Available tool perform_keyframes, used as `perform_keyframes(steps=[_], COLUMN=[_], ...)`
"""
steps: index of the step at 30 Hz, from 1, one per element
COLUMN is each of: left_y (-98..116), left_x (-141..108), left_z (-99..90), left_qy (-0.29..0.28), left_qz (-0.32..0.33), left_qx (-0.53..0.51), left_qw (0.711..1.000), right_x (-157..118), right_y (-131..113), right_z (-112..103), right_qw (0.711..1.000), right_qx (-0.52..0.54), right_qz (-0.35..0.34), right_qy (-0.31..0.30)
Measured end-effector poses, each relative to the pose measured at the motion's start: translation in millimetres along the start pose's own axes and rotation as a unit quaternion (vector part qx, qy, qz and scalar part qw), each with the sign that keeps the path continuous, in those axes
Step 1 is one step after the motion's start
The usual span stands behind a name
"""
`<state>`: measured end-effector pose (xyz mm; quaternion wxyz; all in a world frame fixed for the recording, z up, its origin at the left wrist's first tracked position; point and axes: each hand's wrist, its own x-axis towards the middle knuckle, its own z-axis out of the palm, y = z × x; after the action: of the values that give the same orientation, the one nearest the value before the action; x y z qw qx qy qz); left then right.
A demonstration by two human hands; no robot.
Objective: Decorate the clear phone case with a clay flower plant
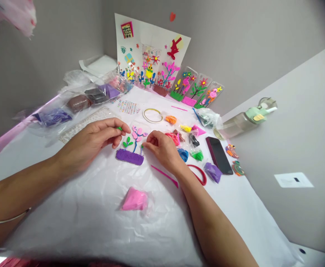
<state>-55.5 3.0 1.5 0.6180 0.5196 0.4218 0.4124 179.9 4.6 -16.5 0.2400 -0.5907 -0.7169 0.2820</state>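
Observation:
Between the thumb and fingertips of my left hand (102, 137) is a small piece of green clay (119, 128), held just above a clear panel (140, 126). The panel carries a raised clay picture: a purple strip (129, 157) at the bottom, a pink flower (139, 132) on a blue stem, and green leaves (128, 142) at left. My right hand (162, 148) is closed, its fingertips pinched at a bit of green clay (143, 146) on a short stem at the panel's right side. Part of that bit is hidden by the fingers.
Pink clay (135, 199) in plastic lies in front. A magenta stick tool (165, 175), red ring (200, 174), purple clay (213, 172) and phone (219, 155) lie right. Behind stand a bottle (243, 120) and decorated clear panels (197, 87). Bagged clay (79, 103) sits left.

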Motion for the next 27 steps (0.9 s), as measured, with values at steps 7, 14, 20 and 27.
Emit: perform_keyframes(steps=[7, 14, 20, 27], left_y=[-0.8, -1.3, -4.9, -11.3], left_x=[-1.4, -1.2, -1.5, -0.2], left_z=[0.0, -2.3, 1.2, -1.3], left_qy=[0.008, -0.020, -0.087, -0.098], left_qz=[0.005, 0.031, 0.055, 0.062], left_qx=[0.009, 0.136, 0.180, 0.190], left_qw=[1.000, 0.990, 0.978, 0.975], right_x=[0.3, -0.8, -0.1, 4.8], right_y=[1.0, 2.0, -2.0, -2.4], right_z=[4.6, -1.8, -2.0, 10.3], right_qw=[1.000, 1.000, 1.000, 0.997], right_qx=[-0.014, 0.005, -0.013, -0.070], right_qz=[-0.003, -0.007, 0.005, 0.015], right_qy=[-0.012, -0.029, -0.004, 0.032])
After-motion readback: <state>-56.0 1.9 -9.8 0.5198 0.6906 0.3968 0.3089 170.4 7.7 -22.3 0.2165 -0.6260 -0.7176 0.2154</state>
